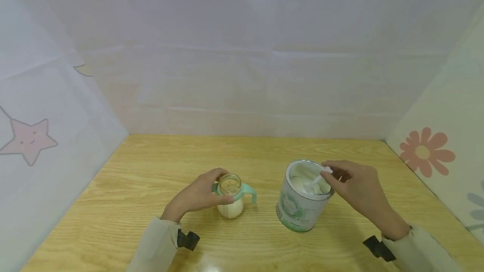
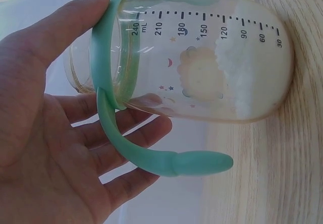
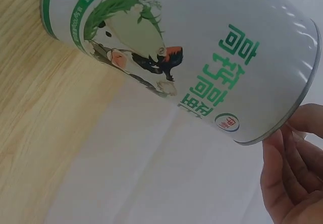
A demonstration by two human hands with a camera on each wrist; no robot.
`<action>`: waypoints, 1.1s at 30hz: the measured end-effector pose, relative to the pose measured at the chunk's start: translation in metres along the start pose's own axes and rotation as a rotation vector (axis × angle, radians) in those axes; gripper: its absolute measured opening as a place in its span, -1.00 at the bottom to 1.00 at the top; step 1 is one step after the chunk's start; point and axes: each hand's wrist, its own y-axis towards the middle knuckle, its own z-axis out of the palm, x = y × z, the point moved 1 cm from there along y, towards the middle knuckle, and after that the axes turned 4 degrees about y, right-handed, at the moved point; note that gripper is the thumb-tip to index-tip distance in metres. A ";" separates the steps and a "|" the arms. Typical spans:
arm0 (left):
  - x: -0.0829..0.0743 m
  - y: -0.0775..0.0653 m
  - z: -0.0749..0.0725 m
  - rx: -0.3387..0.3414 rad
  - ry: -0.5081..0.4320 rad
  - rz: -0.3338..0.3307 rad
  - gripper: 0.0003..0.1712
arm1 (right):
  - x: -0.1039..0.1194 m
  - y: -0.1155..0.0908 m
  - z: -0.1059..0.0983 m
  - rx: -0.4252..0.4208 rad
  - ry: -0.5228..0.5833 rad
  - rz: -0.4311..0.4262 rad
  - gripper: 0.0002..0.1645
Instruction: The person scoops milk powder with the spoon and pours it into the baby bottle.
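Observation:
A clear baby bottle (image 1: 232,210) with a mint-green collar and two handles (image 2: 144,158) stands upright and uncapped on the table. White powder (image 2: 255,67) fills its lower part, up to about the 120 mark in the left wrist view. My left hand (image 1: 200,193) grips the bottle round its collar, thumb on one side and fingers on the other. To the right is a white milk powder can (image 1: 296,210), open at the top, with powder inside. Thumb and fingers of my right hand (image 1: 359,184) pinch the handle of a white scoop (image 1: 314,183) at the can's rim; the scoop's bowl is down in the can.
Both things stand on a light wood-grain table (image 1: 159,158). A pale cloth (image 1: 242,74) hangs behind it and at both sides, with a pink star (image 1: 29,141) at the left and a red flower (image 1: 426,152) at the right. Dark wrist mounts (image 1: 188,240) sit at both sleeves.

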 end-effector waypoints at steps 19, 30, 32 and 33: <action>-0.001 -0.001 -0.001 0.006 0.014 0.008 -0.25 | -0.007 0.005 0.012 0.152 -0.094 0.169 -0.79; -0.001 -0.004 -0.007 -0.016 0.004 -0.038 -0.21 | -0.004 0.008 0.012 0.230 -0.120 0.228 -0.70; 0.000 -0.004 -0.012 -0.032 -0.002 -0.033 -0.24 | -0.005 0.009 0.012 0.223 -0.124 0.217 -0.64; 0.001 -0.004 -0.014 -0.043 -0.005 -0.029 -0.26 | -0.006 0.009 0.012 0.214 -0.122 0.213 -0.61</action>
